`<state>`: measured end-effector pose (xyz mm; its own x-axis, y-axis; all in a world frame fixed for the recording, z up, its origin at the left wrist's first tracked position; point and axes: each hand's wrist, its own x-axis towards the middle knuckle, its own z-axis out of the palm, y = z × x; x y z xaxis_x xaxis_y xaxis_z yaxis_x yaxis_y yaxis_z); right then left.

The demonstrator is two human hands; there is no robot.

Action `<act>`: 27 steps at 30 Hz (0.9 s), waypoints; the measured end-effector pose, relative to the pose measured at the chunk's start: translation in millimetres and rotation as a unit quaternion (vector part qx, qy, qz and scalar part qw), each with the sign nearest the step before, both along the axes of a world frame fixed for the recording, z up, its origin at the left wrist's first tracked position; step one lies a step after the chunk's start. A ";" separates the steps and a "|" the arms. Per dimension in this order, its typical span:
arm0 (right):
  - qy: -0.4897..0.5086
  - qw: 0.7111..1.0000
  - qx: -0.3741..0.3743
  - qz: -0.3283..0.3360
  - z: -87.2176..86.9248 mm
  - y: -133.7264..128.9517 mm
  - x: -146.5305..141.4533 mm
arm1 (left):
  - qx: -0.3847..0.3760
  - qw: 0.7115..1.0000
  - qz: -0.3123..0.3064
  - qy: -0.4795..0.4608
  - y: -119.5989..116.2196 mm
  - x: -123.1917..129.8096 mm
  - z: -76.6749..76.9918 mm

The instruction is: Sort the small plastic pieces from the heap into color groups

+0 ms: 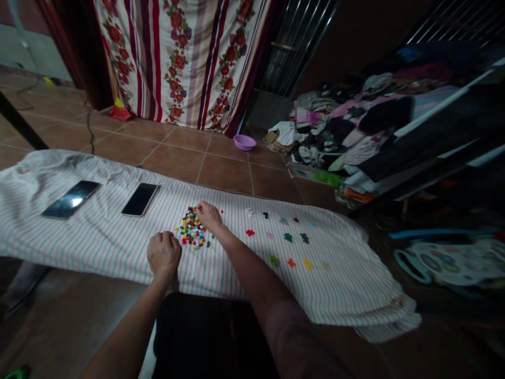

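Observation:
A mixed heap of tiny coloured pieces (193,229), square-looking and too small to name exactly, lies on a striped cloth (221,273). My right hand (208,215) reaches over the heap's upper right edge, fingertips pinched together; anything between them is too small to see. Just left of the heap, my left hand (163,251) rests on the cloth with its fingers curled closed, the palm side hidden. To the right lie small one-colour groups, among them a red group (250,232), a dark green group (288,238), a yellow group (307,263) and a white group (249,212).
Two dark-screened phones, a larger one (71,200) and a smaller one (140,199), lie on the cloth at left. Beyond the cloth, a purple basin (244,142) sits on the tiled floor. Piled clothes (339,121) fill the right background; a flowered curtain (181,63) hangs behind.

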<state>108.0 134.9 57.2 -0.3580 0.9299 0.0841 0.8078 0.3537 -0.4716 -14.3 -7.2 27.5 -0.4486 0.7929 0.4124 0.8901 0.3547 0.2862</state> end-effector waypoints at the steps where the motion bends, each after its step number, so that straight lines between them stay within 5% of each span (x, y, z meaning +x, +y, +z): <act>1: 0.007 1.000 0.001 -0.005 -2.0 0.1 1.9 | 0.002 1.000 0.000 -0.002 -0.1 0.0 0.0; 11: 0.048 0.996 0.043 -0.058 -15.6 2.5 57.9 | 0.005 1.000 0.000 -0.003 0.7 -2.0 -7.1; 27: 0.068 0.932 0.120 -0.336 -23.6 1.5 238.2 | 0.008 1.000 0.010 0.003 0.2 -0.1 -6.9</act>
<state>346.3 136.4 33.6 0.3274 0.8890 0.3202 0.8233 -0.1021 -0.5584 -14.4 -7.0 20.7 -0.4623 0.7770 0.4273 0.8843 0.3684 0.2868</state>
